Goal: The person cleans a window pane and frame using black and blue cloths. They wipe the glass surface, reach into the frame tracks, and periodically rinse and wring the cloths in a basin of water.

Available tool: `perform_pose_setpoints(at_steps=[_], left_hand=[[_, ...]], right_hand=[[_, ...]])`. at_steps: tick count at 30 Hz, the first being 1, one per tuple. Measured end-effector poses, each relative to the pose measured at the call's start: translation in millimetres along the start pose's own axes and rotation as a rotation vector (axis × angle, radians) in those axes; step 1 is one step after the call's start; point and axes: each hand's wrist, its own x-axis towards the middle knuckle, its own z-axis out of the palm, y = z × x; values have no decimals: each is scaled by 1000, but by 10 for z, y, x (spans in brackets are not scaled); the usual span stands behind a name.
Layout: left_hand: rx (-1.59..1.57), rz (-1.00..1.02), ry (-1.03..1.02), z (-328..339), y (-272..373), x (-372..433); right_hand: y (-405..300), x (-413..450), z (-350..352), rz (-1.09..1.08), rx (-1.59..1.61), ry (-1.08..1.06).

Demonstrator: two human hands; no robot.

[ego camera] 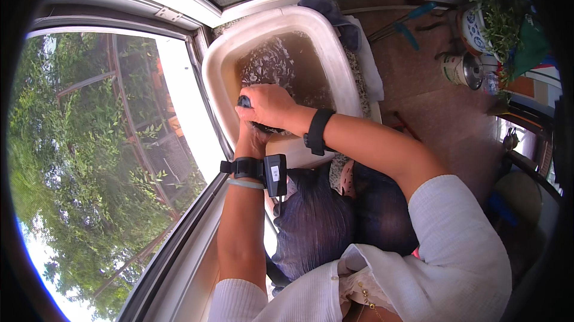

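Note:
A white basin [343, 80] with murky brown water [309, 59] stands before me. Over its near left part, my right hand [269, 104] is closed round a wet dark cloth [244, 101], whose end pokes out at the thumb side. My left hand [260, 136] is below the right one, against the same cloth; its fingers are mostly hidden. More of the dark cloth shows between the two hands. Ripples and glints mark the water just beyond them. Black straps circle both wrists, and the left one carries a small black device [275, 175].
A dark cloth [329, 12] and a white cloth [370, 62] hang by the basin's right side. A window frame [210, 111] runs close along the left. On the floor at right are a metal-lidded pot [471, 71], blue-handled tools [408, 23] and leafy greens [504, 30].

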Motion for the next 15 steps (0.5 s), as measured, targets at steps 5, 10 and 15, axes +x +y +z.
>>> perform_pose_setpoints(at_steps=[5,10,15], left_hand=[[-7,41,182,-117,-95,-65],[167,48,93,-6,202,-383],[80,59,254,-141,243,-153]], right_hand=[[31,163,83,148,-141,-7],[655,139,-388,377,-357,61],[810,139,-327,275,-244,154]])
